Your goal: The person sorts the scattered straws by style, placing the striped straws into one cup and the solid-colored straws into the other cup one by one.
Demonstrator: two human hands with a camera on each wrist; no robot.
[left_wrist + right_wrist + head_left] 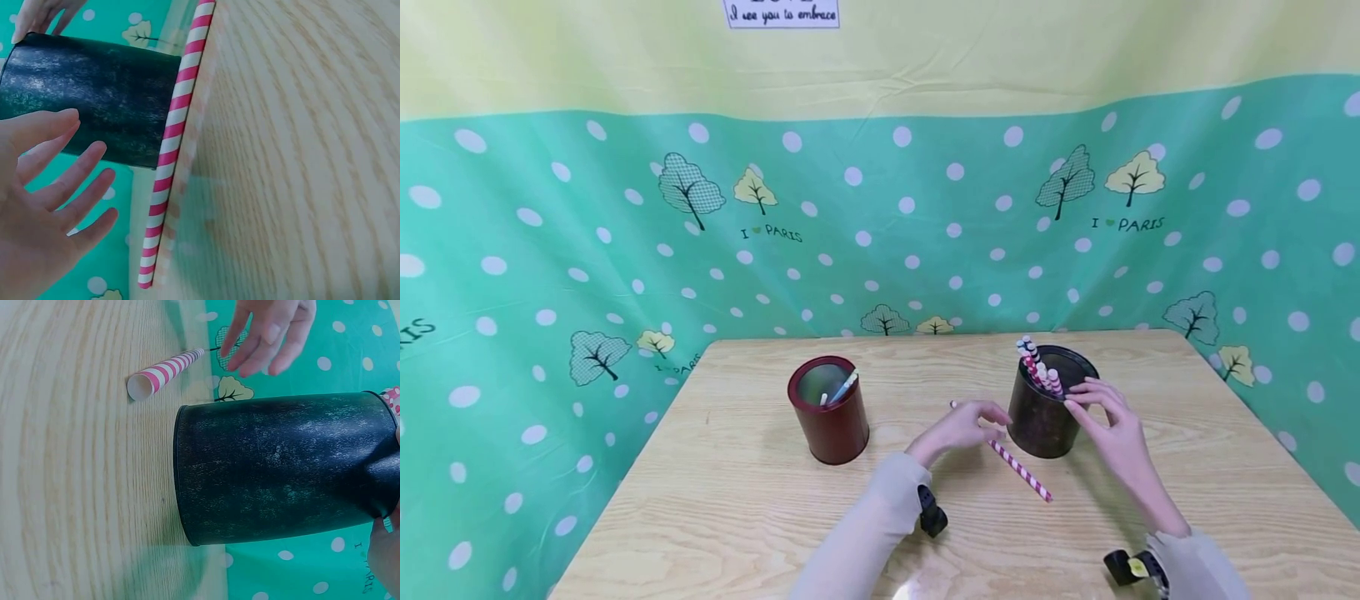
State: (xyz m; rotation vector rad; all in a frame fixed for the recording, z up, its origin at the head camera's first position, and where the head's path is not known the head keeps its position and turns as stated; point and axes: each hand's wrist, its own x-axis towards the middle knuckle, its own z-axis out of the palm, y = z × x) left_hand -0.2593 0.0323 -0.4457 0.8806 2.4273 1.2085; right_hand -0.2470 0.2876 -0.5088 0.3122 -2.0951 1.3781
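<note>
A black cylindrical can [1047, 421] stands upright on the right side of the table, with several patterned paper straws [1037, 367] leaning inside against its rim. My right hand [1112, 425] holds the can's rim at the near right, thumb and fingertips at the edge. On the table in front of the can lies a pink-and-white striped paper straw [170, 150]. My left hand [962, 427] hovers over that straw, left of the can, its fingers spread and loosely bent with nothing between them. In the left wrist view, the left fingers [94, 187] overlap the can's side.
A dark red cylindrical can [835, 429] stands farther left, holding a few light and blue sticks [845, 387]. Behind the wooden table [737, 517] hangs a green, white-dotted cloth [910, 217]. Each wrist wears a black strapped camera [931, 511].
</note>
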